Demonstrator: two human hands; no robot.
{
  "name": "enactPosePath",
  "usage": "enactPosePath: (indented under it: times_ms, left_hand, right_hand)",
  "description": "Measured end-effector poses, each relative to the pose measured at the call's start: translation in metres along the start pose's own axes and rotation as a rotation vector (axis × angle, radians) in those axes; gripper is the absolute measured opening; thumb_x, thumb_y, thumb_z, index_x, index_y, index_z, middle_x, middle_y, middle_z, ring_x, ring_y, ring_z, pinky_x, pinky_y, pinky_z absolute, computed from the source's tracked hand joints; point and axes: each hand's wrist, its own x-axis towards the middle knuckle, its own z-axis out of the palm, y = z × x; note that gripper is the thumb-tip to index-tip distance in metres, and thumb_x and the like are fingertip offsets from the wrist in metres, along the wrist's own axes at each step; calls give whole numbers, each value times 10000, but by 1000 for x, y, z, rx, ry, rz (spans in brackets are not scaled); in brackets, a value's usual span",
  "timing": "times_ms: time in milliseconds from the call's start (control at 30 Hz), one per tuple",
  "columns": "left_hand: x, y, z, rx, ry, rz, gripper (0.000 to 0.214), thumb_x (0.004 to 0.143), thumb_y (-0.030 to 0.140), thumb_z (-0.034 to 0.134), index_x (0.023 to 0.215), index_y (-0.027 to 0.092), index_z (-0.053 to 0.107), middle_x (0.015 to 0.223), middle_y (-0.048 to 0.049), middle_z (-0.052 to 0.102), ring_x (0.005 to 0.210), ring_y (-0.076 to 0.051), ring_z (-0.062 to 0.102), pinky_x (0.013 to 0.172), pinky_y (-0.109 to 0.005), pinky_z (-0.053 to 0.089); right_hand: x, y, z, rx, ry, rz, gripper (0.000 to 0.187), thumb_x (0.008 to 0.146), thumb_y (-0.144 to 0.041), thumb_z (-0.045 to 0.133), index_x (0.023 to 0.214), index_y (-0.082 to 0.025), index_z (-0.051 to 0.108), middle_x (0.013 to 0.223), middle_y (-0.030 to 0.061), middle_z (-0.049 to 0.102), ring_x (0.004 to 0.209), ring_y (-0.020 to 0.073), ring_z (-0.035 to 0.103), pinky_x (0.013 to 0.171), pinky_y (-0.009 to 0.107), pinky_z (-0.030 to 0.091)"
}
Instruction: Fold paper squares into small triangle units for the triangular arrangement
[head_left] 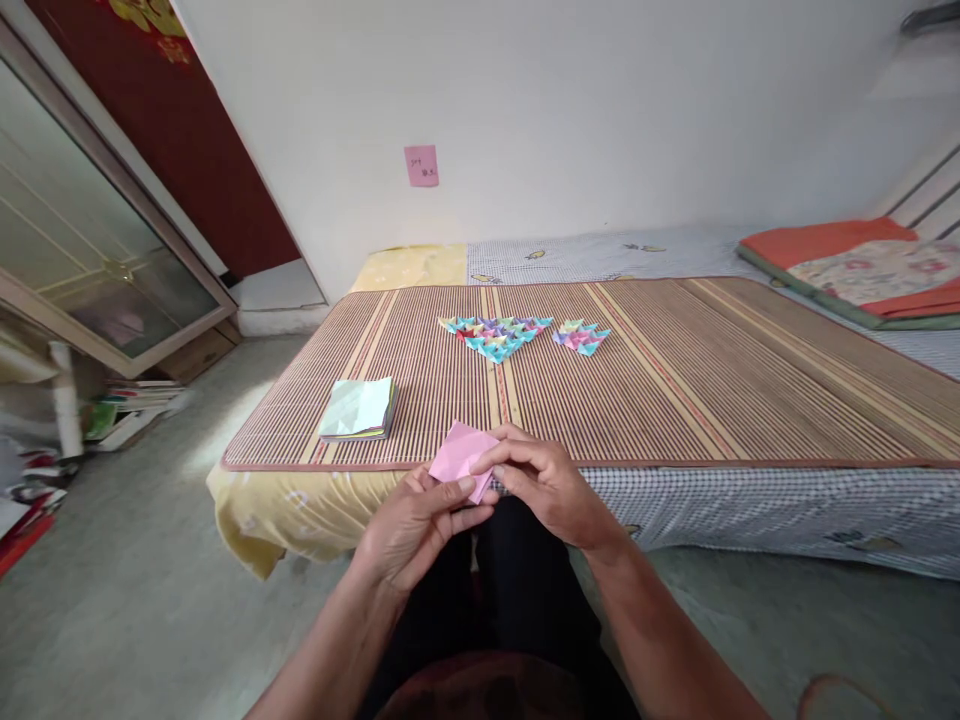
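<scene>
A pink sheet of folded paper (459,452) is held above the near edge of the bed, over my lap. My left hand (420,515) grips it from below and the left, thumb on top and fingers underneath. On the right side of the paper, my right hand (544,475) pinches its edge with the fingertips. A stack of coloured paper squares (358,408), pale green on top, lies on the mat to the left. Farther back stand rows of small folded paper pieces (499,335) in several colours, with a smaller group (581,337) to their right.
A striped bamboo mat (645,400) covers the bed. Folded orange and floral bedding (862,265) lies at the far right. A pink note (421,166) is stuck on the white wall. At left are a glass-panelled door (97,230) and a pile of papers (139,395) on the floor.
</scene>
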Motion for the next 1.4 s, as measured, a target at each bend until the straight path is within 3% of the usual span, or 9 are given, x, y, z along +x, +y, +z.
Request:
enactPosePath:
  times_ms: [100,367,567,733,900,1400]
  left_hand:
    - [0,1,-1,-9,-2,-2,262,636,66,946,674,87,688,755,-77,783,695,-187,781,663,-261,685]
    - [1,2,-1,20,25,22,173,682,14,886,776,56,746,782,-85,783,661,-159,755,669,-261,684]
    - [2,1,-3,68,-33,49,164,719,97,887,801,82,746,835,-109,805,705,-187,784,690,-246,669]
    - [3,-1,-5,55,-23,65,216,700,124,912,694,115,696,740,-65,787,710,-207,793,681,-268,673]
    - [2,0,-6,95,-38,41,210,724,124,904,890,92,780,828,-93,815,740,-203,799,689,-248,672]
    - [2,1,-6,93,-47,32,261,724,89,897,965,77,797,856,-113,823,747,-198,802,718,-236,669]
  right_hand:
    - [-1,1,1,-13,3,-1,257,980,-141,574,1016,-263,798,975,19,602,881,156,604,788,319,491]
    - [2,-2,0,8,-33,-30,293,990,-115,555,1044,-272,796,999,19,603,928,156,615,827,319,488]
    - [2,-5,2,-65,6,-40,322,963,-89,547,1026,-265,808,920,14,578,847,153,593,757,300,476]
    - [2,-7,4,-113,18,-29,345,933,-71,536,1021,-253,815,914,19,577,844,159,593,748,299,477]
    - [2,-9,2,-109,5,-12,349,933,-71,533,1007,-254,820,908,18,586,846,163,594,755,304,474]
    - [1,-8,-2,-131,-54,-60,348,952,-80,530,1011,-271,814,956,25,594,861,166,590,782,317,487]
